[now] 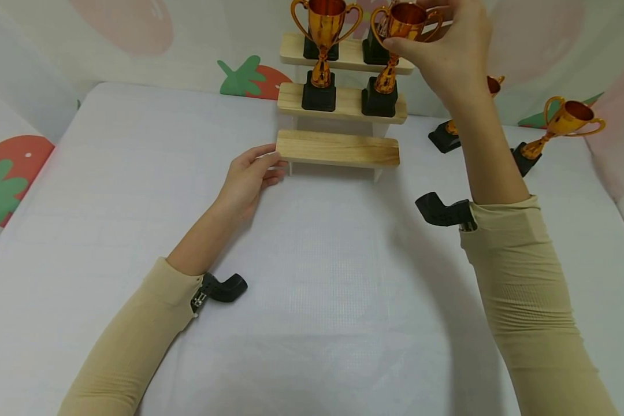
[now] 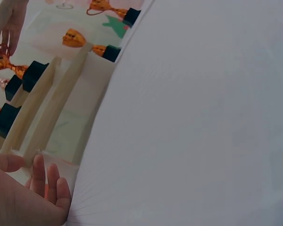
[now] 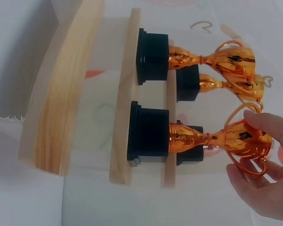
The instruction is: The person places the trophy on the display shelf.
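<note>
Now right grip (image 1: pixel 457 55) holds gold trophy (image 3: pixel 186 137); left grip (image 1: pixel 245 178) holds bottom shelf (image 1: pixel 338 148)

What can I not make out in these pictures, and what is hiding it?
Head view: middle of the left tabletop trophy, behind the right forearm.
Head view: stem of the back-left trophy, behind the front-left trophy.
Left wrist view: front-left trophy's cup, cut off by the left edge.
Right wrist view: wrist end of the right grip, beyond the right edge.

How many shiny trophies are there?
6 trophies: two on the top shelf, two on the middle shelf, and two on the table at right, one partly behind the person's right arm.
</note>
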The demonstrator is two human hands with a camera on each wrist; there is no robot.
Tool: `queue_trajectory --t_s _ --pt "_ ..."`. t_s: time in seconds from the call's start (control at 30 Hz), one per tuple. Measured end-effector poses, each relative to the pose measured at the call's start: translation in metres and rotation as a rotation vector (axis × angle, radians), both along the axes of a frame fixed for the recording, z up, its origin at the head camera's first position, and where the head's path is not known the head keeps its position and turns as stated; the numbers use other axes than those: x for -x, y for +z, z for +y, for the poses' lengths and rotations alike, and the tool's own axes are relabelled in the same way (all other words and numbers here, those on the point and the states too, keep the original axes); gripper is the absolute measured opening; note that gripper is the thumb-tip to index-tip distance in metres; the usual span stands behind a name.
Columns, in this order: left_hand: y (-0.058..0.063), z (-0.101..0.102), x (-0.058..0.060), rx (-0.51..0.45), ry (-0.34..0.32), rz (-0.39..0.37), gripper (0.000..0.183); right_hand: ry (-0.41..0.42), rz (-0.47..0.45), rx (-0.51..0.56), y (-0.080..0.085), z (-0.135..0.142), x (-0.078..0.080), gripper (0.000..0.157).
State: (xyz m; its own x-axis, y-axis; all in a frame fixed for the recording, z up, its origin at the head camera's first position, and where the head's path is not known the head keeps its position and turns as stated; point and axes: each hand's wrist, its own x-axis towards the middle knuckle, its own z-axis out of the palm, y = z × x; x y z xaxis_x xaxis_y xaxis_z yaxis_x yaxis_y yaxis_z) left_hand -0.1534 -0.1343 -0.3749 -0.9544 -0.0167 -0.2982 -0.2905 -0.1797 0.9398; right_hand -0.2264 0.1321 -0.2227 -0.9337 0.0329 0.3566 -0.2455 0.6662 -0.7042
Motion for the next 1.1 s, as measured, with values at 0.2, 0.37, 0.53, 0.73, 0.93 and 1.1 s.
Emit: queue_trajectory --t_s 0.2,0.37,0.53,0.73,0.93,1.1 --pt "0.0 0.0 0.0 0.001 -0.003 -0.002 0.044 -0.002 -0.013 -0.014 0.001 0.0 -0.002 0.061" --pt "0.0 0.0 0.0 -0.001 0.0 -0.006 0.044 -0.006 -0.043 0.006 0.002 0.003 -0.004 0.063" --pt "0.0 0.0 0.001 0.006 -0.003 -0.007 0.044 -0.022 -0.058 0.025 0.005 0.011 -0.007 0.064" --pt "0.001 0.0 0.001 0.009 -0.006 -0.006 0.044 -0.058 -0.063 0.028 0.007 0.024 -0.012 0.063" --pt "0.001 0.001 0.0 0.005 -0.009 -0.012 0.045 -0.085 -0.075 0.015 0.009 0.037 -0.017 0.061" --pt "0.002 0.001 0.0 0.013 -0.012 -0.018 0.045 -0.114 -0.097 0.036 0.009 0.047 -0.019 0.058"
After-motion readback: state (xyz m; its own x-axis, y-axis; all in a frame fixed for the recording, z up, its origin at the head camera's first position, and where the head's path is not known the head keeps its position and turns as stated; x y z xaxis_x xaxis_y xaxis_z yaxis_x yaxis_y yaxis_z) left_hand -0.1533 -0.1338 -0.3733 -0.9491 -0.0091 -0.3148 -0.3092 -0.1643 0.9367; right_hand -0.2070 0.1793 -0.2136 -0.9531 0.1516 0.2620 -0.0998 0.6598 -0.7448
